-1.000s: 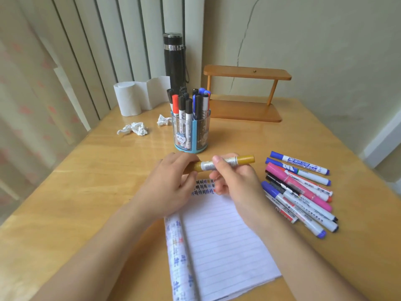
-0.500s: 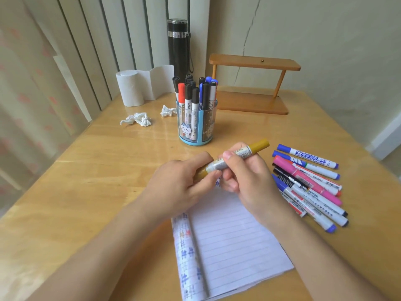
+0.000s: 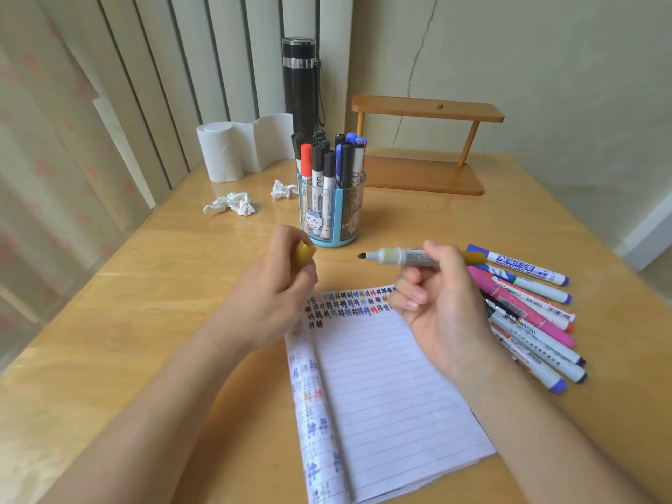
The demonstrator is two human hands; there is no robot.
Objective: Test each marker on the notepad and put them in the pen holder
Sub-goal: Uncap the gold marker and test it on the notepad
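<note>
My right hand [image 3: 438, 307] grips an uncapped mustard-yellow marker [image 3: 400, 256], lying level with its dark tip pointing left, above the top edge of the lined notepad [image 3: 385, 387]. My left hand [image 3: 271, 300] holds the marker's yellow cap [image 3: 303, 253] in curled fingers, just left of the notepad. Rows of small coloured test marks fill the notepad's top lines. The blue and clear pen holder [image 3: 329, 212] stands behind my hands, with several markers upright in it. A pile of several capped markers [image 3: 527, 311] lies on the table to the right of my right hand.
Behind the holder stand a black flask [image 3: 301, 85], a toilet paper roll [image 3: 222, 150] and a small wooden shelf [image 3: 425, 147]. Crumpled tissue pieces [image 3: 232, 207] lie left of the holder. The wooden table [image 3: 127, 321] ends at the curtain on the left.
The cap has come off the yellow marker. My left hand drew away to the left with the cap, and my right hand moved right with the marker, its tip now bare.
</note>
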